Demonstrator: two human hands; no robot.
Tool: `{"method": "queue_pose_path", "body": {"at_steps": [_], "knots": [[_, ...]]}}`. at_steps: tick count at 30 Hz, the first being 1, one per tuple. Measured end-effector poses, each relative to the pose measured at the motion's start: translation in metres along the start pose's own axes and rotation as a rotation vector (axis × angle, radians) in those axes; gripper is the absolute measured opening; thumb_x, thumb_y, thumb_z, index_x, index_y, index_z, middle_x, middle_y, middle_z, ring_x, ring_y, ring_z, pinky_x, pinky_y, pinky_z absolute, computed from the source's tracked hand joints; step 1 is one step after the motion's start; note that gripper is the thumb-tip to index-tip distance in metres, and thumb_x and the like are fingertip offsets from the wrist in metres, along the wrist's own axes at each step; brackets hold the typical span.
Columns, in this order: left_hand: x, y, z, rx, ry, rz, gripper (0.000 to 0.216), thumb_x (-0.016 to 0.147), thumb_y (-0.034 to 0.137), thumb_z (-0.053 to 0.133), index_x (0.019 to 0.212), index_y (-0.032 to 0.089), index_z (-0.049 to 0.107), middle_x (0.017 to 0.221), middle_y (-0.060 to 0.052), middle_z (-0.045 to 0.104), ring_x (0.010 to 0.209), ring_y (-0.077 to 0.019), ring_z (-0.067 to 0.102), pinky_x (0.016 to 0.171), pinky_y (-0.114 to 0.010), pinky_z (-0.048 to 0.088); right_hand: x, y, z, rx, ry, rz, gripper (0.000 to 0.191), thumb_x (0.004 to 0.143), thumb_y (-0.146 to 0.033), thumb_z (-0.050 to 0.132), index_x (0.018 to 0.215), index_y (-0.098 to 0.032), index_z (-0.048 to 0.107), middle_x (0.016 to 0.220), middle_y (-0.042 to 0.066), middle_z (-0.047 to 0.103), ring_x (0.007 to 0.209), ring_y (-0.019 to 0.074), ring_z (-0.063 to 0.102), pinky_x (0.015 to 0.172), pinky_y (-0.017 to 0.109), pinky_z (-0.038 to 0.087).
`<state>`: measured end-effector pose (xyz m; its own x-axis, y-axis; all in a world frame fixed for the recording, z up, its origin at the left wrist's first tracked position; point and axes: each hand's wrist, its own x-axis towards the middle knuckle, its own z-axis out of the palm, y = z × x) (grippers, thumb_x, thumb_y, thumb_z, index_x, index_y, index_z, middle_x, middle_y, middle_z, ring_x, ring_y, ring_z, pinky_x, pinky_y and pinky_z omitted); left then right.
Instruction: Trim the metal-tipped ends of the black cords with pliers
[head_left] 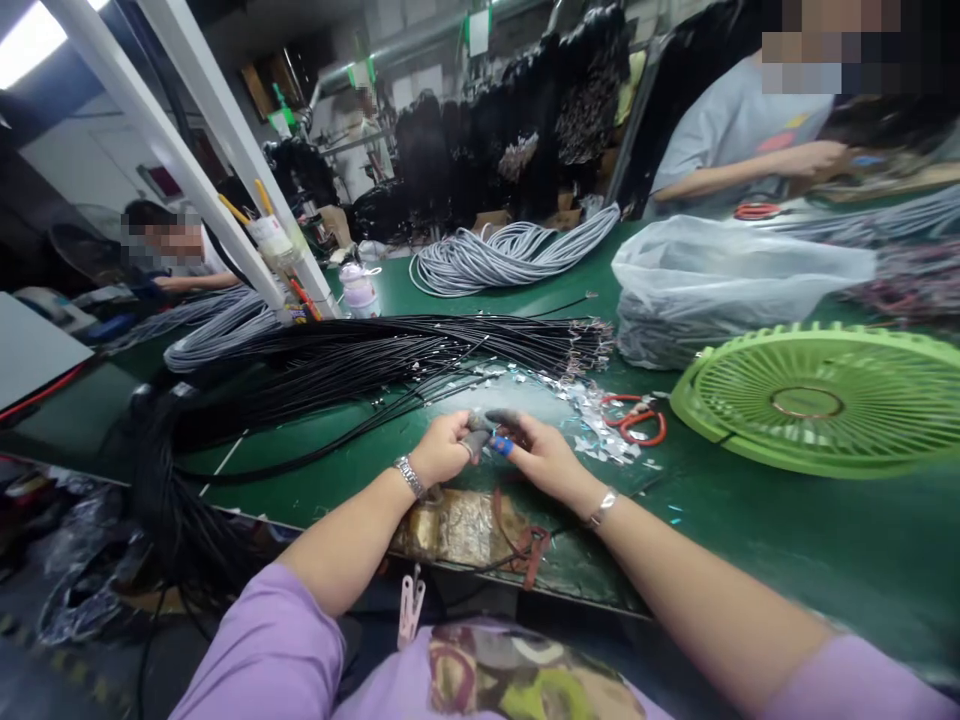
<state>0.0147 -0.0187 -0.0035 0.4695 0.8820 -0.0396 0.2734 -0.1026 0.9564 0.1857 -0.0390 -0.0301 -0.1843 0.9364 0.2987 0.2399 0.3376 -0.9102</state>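
Observation:
My left hand [448, 445] and my right hand [540, 448] meet over the table's front part, fingers pinched together. Dark covers sit on several fingertips, and a blue wrap [501, 445] is around one right-hand finger. Something small and thin, partly bluish, shows between the fingertips; I cannot make out what it is. Just beyond lies a thick bundle of black cables [360, 355], its stripped ends [589, 345] pointing right. White and bluish scraps [600, 425] are scattered to the right, beside red-handled scissors [634, 418]. Below my hands is a worn, tape-covered block [465, 525] at the edge.
A green fan [810, 400] lies at the right, near a plastic bag [735, 270] of grey cables. Coiled grey cable [517, 250] and a bottle [360, 290] stand farther back. White posts [217, 140] rise at left. Two people work across the table.

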Motion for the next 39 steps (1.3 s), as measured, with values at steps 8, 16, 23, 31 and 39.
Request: {"method": "queue_pose_path", "body": {"at_steps": [8, 16, 23, 31, 39], "knots": [[-0.002, -0.005, -0.001, 0.156, 0.024, 0.126, 0.026, 0.075, 0.039, 0.061, 0.068, 0.015, 0.052, 0.051, 0.004, 0.049, 0.045, -0.0071, 0.043, 0.046, -0.020, 0.032, 0.000, -0.008, 0.005, 0.346, 0.014, 0.345, 0.039, 0.070, -0.050, 0.065, 0.094, -0.020, 0.059, 0.058, -0.003, 0.052, 0.046, 0.0094, 0.038, 0.042, 0.023, 0.028], [-0.005, -0.004, -0.004, 0.137, -0.045, 0.160, 0.022, 0.077, 0.035, 0.058, 0.071, 0.014, 0.054, 0.051, 0.005, 0.048, 0.046, -0.0062, 0.042, 0.046, -0.019, 0.032, -0.003, -0.006, 0.001, 0.645, -0.174, 0.545, 0.048, 0.065, -0.060, 0.068, 0.088, -0.021, 0.051, 0.049, -0.008, 0.044, 0.039, 0.0061, 0.030, 0.039, 0.019, 0.016], [-0.001, -0.008, -0.006, 0.202, -0.011, 0.190, 0.005, 0.069, 0.016, 0.058, 0.072, 0.013, 0.057, 0.060, 0.002, 0.056, 0.053, -0.0073, 0.045, 0.051, -0.019, 0.035, -0.004, -0.009, 0.006, -0.005, -0.047, 0.056, 0.031, 0.076, -0.051, 0.062, 0.080, -0.020, 0.062, 0.072, 0.002, 0.061, 0.065, 0.0162, 0.052, 0.059, 0.029, 0.043], [-0.004, -0.003, -0.006, 0.317, -0.030, 0.217, 0.013, 0.079, 0.025, 0.057, 0.073, 0.013, 0.060, 0.059, 0.002, 0.056, 0.053, -0.0077, 0.045, 0.052, -0.020, 0.035, -0.002, -0.004, -0.004, -0.063, 0.066, -0.003, 0.034, 0.078, -0.047, 0.061, 0.099, -0.021, 0.068, 0.081, 0.004, 0.063, 0.061, 0.0150, 0.053, 0.059, 0.029, 0.047], [-0.004, -0.005, -0.006, 0.222, -0.048, 0.204, 0.018, 0.079, 0.031, 0.056, 0.075, 0.014, 0.058, 0.060, 0.002, 0.054, 0.053, -0.0081, 0.044, 0.052, -0.020, 0.036, 0.001, -0.001, -0.004, 0.264, 0.064, 0.323, 0.042, 0.076, -0.057, 0.057, 0.088, -0.018, 0.065, 0.051, -0.005, 0.042, 0.045, 0.0095, 0.034, 0.042, 0.023, 0.028]]}}
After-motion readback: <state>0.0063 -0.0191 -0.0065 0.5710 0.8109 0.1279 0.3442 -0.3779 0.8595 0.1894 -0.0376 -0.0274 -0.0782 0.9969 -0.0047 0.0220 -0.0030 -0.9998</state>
